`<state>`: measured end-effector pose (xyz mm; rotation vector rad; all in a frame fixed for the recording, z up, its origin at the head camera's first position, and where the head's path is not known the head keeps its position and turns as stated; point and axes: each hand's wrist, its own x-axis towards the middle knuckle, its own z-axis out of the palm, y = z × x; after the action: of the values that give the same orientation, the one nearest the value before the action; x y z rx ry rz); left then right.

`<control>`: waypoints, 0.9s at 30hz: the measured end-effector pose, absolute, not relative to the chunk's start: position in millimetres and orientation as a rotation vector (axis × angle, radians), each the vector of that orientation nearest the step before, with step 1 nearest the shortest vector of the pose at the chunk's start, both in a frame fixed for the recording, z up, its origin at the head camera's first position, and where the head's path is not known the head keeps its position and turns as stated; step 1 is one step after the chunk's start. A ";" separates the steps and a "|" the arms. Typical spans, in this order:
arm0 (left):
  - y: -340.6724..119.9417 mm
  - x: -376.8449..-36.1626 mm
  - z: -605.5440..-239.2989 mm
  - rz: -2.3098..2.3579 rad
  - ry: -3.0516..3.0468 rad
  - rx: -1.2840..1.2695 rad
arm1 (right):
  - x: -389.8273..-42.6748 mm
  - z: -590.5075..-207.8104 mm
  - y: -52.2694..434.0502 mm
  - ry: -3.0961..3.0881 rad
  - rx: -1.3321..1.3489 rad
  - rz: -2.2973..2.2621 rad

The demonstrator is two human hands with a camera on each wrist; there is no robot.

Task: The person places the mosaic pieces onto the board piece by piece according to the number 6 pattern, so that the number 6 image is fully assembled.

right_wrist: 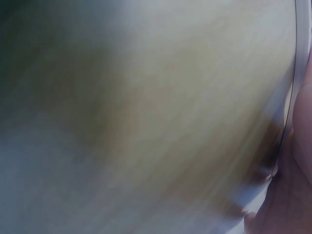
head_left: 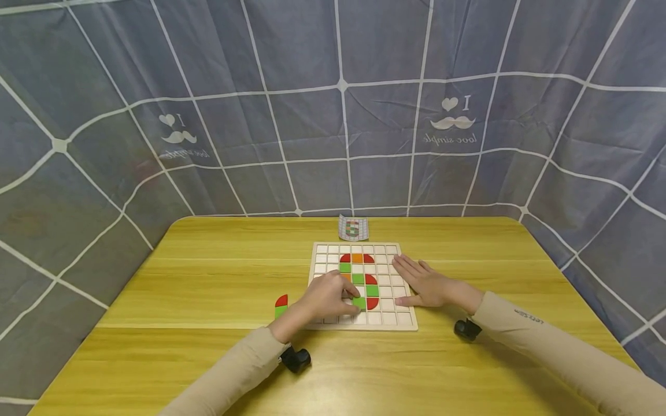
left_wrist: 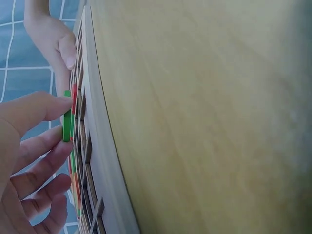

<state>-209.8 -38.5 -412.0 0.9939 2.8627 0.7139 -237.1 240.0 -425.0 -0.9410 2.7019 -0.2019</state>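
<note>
Between thumb and fingertips, my left hand pinches a green square tile, low over the front middle of the gridded wooden board. My right hand rests on the board's right edge, its fingers stretched out. Red rounded tiles, green squares and an orange square lie in the grid's cells and form a curved figure. Part of that figure is hidden behind the left hand. In the right wrist view, only part of the right hand shows at the edge.
Left of the board, a red rounded tile and a green tile lie on the wooden table, partly behind the left forearm. A small printed card with a coloured pattern sits behind the board. A grey curtain hangs beyond the table.
</note>
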 end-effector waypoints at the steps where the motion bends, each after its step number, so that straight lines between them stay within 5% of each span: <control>1: -38.1 -210.2 -412.0 0.709 2.866 0.991 | -236.9 -424.7 240.0 2.702 -0.940 -0.208; 27: -38.6 -213.5 -415.4 0.676 2.848 0.982 | -238.0 -424.1 242.0 2.681 -0.924 -0.237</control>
<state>-213.5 -38.6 -415.4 0.9821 2.8478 0.6765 -238.0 242.0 -424.1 -0.9241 2.6810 -0.2371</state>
